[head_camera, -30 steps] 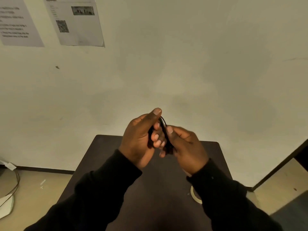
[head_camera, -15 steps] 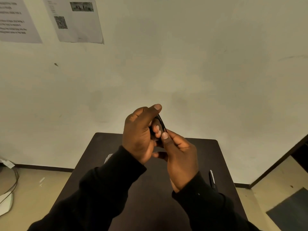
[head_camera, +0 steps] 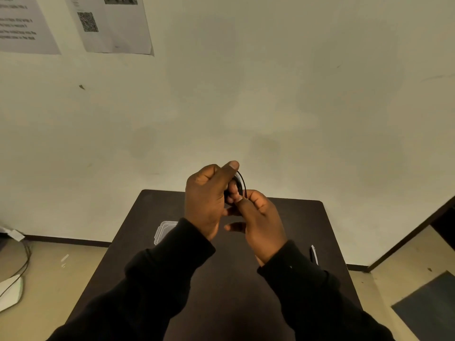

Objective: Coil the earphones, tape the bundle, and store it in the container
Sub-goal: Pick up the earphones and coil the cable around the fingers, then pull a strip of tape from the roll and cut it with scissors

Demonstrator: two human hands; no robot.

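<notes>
Both hands are raised above the far half of the dark table [head_camera: 283,217]. My left hand [head_camera: 206,200] grips a coiled bundle of black earphones [head_camera: 240,183], thumb up over its top. My right hand [head_camera: 261,220] pinches the bundle's lower right side with thumb and forefinger, its other fingers curled underneath. Only a thin arc of cable shows between the hands; the rest is hidden by the fingers. A clear plastic container [head_camera: 163,230] lies on the table to the left, partly covered by my left sleeve. No tape is visible.
A pen-like tool [head_camera: 314,254] lies near the table's right edge. Papers [head_camera: 110,23] hang on the wall behind. A white object with cables [head_camera: 12,289] sits on the floor at left, a dark mat [head_camera: 428,306] at right.
My right hand has slid lower and further under the bundle, and its thumb has shifted on the coil. The view tilted, so the container and pen came into sight; a tape roll seen earlier is now hidden.
</notes>
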